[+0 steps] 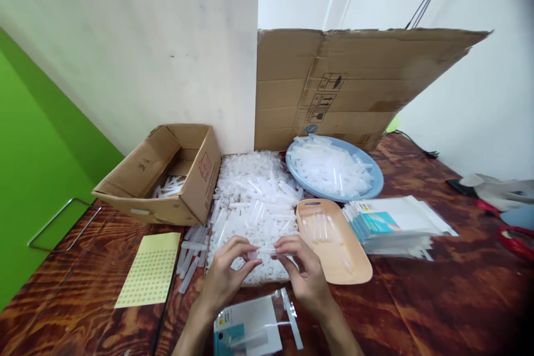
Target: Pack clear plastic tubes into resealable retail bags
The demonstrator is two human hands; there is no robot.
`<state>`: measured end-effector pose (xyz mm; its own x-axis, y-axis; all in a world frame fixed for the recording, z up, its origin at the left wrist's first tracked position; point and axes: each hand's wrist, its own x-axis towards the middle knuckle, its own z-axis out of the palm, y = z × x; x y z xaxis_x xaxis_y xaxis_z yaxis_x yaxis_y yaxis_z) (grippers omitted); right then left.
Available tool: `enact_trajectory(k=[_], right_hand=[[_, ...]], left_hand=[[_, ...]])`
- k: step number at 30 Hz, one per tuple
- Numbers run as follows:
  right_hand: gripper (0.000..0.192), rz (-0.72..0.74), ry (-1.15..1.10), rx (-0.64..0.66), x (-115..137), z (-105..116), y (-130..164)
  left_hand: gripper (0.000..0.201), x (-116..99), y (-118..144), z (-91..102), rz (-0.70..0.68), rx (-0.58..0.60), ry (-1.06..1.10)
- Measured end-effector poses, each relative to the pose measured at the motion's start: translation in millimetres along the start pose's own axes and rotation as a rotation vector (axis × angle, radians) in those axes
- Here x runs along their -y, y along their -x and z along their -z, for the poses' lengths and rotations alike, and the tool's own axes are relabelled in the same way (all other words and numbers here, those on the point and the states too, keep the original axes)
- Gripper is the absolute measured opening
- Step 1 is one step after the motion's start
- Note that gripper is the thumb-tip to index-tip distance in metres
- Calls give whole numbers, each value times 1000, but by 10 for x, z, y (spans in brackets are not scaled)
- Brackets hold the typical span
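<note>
A clear tube (267, 250) is pinched at its ends between the fingers of the left hand (227, 275) and right hand (304, 275), above the heap of tubes (254, 200). A packet (248, 328) lies just below; a tan tray (337, 245) sits right.

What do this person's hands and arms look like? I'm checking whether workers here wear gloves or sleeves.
Both the left hand and the right hand are bare: no gloves. No rings, watch or wristbands show. The forearms are uncovered down to the picture's lower edge, with no sleeve in view.
</note>
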<state>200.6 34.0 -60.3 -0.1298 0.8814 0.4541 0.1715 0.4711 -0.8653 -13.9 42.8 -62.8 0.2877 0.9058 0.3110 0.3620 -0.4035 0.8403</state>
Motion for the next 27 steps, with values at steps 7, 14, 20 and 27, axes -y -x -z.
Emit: enact_trajectory(k=[7,14,20,27], right_hand=[[22,67,8,172,61,-53,35],[23,-324,94,121,31,-231,104],[52,-581,-95,263,24,-170,140],[44,-529,-69,170,9,-153,202]], left_hand=[[21,12,182,12,106,-57,31],[22,-49,223,-30,-100,-69,-72],[17,-2,234,36,-203,-12,-157],[16,-50,256,17,-170,-5,-122]])
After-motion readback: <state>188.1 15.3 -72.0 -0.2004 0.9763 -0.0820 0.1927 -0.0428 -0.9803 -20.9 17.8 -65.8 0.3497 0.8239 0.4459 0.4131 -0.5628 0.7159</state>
